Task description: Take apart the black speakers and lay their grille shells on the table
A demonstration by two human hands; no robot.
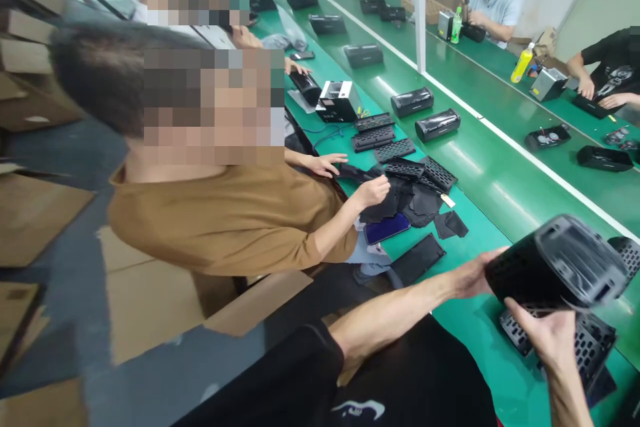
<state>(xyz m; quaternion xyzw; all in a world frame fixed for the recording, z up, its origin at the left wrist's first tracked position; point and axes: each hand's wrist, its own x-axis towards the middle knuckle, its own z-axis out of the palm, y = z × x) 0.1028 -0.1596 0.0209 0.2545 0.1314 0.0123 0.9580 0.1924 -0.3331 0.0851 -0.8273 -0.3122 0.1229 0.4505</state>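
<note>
Both my hands hold a black speaker housing (560,265) above the green bench (480,173) at the lower right. My left hand (473,273) grips its left end, fingers wrapped round the mesh side. My right hand (547,333) supports it from below, fingers curled on the underside. Under the housing lie several black grille panels (590,347).
A person in a brown shirt (235,213) sits to my left, hands on black fabric pieces (415,203) and grilles (420,170); a phone (386,227) lies beside them. More black housings (437,125) stand along the bench. Other workers sit across the divider. Cardboard lies on the floor at left.
</note>
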